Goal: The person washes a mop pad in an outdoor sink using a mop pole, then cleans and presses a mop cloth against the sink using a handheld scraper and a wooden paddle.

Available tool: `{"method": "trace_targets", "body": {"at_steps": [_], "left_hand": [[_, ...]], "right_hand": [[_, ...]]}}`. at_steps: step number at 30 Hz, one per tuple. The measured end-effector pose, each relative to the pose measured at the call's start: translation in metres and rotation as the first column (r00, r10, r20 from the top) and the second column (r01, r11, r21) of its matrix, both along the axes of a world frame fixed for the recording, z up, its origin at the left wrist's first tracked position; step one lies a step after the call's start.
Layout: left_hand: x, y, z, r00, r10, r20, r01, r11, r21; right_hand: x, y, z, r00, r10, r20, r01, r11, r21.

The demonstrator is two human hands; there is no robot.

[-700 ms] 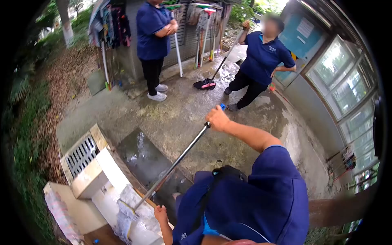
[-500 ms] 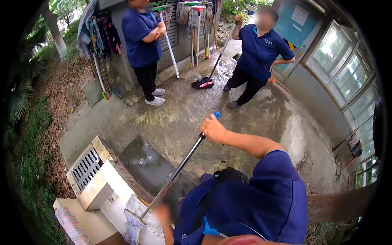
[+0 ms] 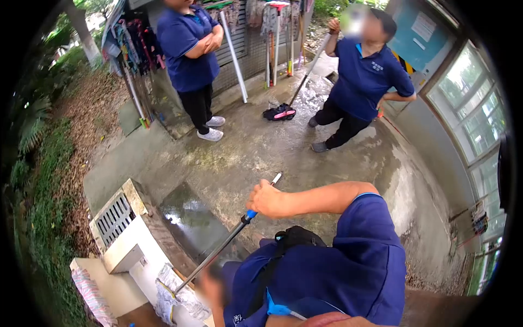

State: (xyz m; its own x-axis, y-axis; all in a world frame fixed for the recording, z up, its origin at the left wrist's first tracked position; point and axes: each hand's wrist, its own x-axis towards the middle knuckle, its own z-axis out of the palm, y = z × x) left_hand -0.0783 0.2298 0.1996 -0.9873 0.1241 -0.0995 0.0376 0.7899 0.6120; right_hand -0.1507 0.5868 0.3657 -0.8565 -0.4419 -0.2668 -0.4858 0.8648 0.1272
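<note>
My right hand is closed round the upper part of a mop, just above a blue collar. A white-tipped end of the pole sticks out beyond my fingers. The pole slants down to the left to a grey-white mop head of wet-looking strands, lying in a pale sink basin. My left hand is low beside the pole near the mop head; blur hides its fingers.
Two people stand ahead: one with folded arms, one holding a dark-headed mop. Mops and cloths hang by the wall. A slotted grate and striped cloth adjoin the sink. The concrete floor is wet.
My right hand has come down and left toward the sink. The blue part, formerly above my hand, is now below it, and the white-tipped pole end shows. The view has shifted slightly.
</note>
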Motion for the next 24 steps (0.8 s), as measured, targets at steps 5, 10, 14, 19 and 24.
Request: {"method": "trace_targets", "body": {"at_steps": [5, 10, 14, 19, 24], "left_hand": [[-0.016, -0.018, -0.014, 0.976, 0.217, -0.034, -0.218, 0.975, -0.029], [-0.057, -0.087, -0.087, 0.927, -0.071, -0.369, 0.002, 0.983, -0.184], [-0.046, -0.123, -0.148, 0.997, 0.004, -0.082, -0.026, 0.963, -0.269], [-0.083, -0.142, -0.163, 0.956, -0.144, 0.256, 0.206, 0.95, -0.234], [-0.101, -0.13, -0.134, 0.963, -0.244, 0.111, 0.241, 0.97, 0.038]], "right_hand": [[-0.006, 0.005, -0.013, 0.998, 0.065, 0.025, -0.063, 0.996, -0.061], [0.004, -0.007, -0.005, 0.998, -0.029, -0.059, 0.019, 0.986, -0.163], [-0.01, -0.013, -0.006, 0.996, -0.04, 0.08, 0.03, 0.992, 0.121], [-0.018, -0.04, -0.001, 0.999, 0.012, -0.035, -0.009, 0.995, 0.097], [-0.077, 0.004, 0.013, 0.975, 0.104, -0.197, -0.068, 0.981, 0.182]]}}
